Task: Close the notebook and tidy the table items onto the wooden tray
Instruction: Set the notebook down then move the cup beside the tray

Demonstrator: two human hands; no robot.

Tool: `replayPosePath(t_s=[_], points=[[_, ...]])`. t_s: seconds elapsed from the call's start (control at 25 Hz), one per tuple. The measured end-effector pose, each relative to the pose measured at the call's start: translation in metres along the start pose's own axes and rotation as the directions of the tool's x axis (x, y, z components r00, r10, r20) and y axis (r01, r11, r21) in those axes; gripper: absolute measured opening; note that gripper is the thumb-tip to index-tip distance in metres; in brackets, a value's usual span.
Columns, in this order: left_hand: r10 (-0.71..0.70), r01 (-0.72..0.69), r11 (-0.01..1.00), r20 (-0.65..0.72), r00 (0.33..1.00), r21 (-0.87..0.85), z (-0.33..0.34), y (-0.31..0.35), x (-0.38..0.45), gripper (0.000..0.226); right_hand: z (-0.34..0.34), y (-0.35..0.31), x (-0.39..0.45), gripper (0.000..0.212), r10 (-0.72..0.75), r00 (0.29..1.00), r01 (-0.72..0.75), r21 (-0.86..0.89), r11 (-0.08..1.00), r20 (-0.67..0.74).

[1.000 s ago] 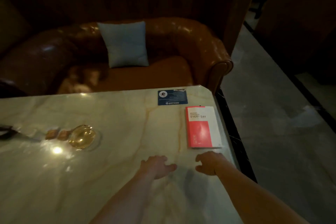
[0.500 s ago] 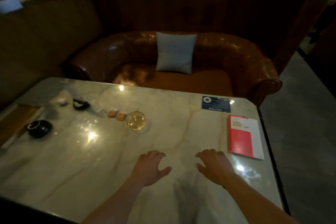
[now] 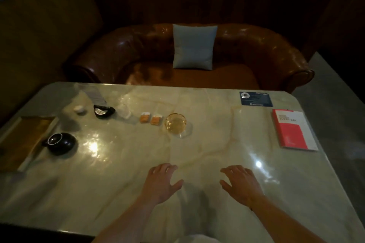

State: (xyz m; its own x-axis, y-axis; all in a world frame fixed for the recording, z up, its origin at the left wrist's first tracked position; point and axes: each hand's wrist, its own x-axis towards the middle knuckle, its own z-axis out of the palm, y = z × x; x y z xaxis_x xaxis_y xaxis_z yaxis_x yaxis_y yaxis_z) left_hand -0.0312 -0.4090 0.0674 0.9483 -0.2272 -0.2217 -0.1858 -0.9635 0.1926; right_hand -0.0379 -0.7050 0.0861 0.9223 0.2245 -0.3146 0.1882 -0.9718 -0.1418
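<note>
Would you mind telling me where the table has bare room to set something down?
Bare marble lies between the glass ashtray and the red notebook, and along the near edge left of the left hand. The wooden tray shows bare wood. It is crowded at the far left, around the black pot and the two orange packets.
</note>
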Motion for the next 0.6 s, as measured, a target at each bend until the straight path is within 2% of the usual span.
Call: replayPosePath(t_s=[0.16,0.36,0.6], points=[[0.023,-0.025,0.999,0.07,0.997,0.036,-0.004,-0.042,-0.002,0.07,0.004,-0.041,0.003,0.051,0.054,0.998,-0.054,0.0,0.999,0.026],[0.021,-0.03,0.999,0.176,0.984,0.045,-0.018,-0.062,0.001,0.066,-0.003,-0.071,0.018,0.049,0.043,0.995,-0.039,-0.043,0.998,0.088],[-0.074,0.078,0.997,0.257,0.964,-0.004,-0.03,-0.078,-0.006,0.068,-0.015,-0.098,0.045,0.048,-0.03,0.99,0.044,-0.097,0.994,0.139]])
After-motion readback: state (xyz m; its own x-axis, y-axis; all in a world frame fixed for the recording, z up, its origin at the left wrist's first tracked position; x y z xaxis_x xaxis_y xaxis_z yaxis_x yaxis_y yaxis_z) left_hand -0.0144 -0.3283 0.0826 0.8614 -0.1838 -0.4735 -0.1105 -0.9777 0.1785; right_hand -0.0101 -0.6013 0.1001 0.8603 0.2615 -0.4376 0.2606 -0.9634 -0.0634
